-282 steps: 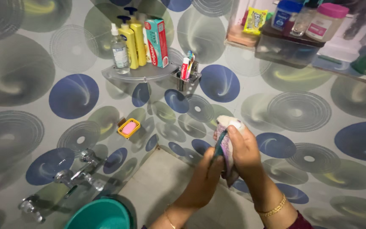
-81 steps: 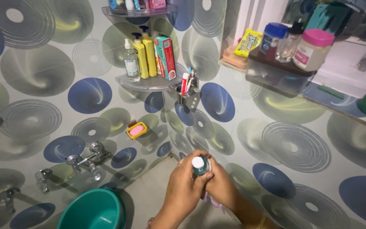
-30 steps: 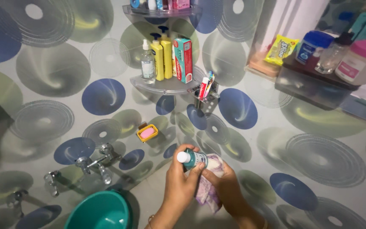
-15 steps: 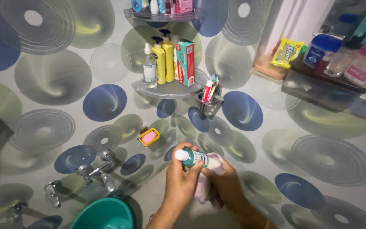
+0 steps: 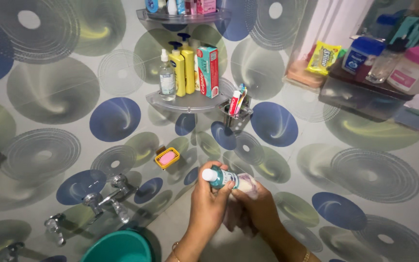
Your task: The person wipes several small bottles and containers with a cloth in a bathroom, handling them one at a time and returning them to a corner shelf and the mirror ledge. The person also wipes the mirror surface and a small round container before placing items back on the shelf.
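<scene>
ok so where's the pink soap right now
The pink soap sits in a yellow wall dish left of centre in the head view, below the corner shelf and above the taps.

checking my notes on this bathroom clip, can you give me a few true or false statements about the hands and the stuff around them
1. Both hands are on a small bottle with a white cap. True: the left hand and right hand hold the bottle together, with a cloth bunched against it.
2. The soap dish on the wall holds a green bar. False: the yellow soap dish holds a pink bar.
3. A red box stands on the corner shelf beside yellow pump bottles. True: the red box is right of the yellow pump bottles on the corner shelf.
4. The bucket under the taps is red. False: the bucket is teal.
</scene>
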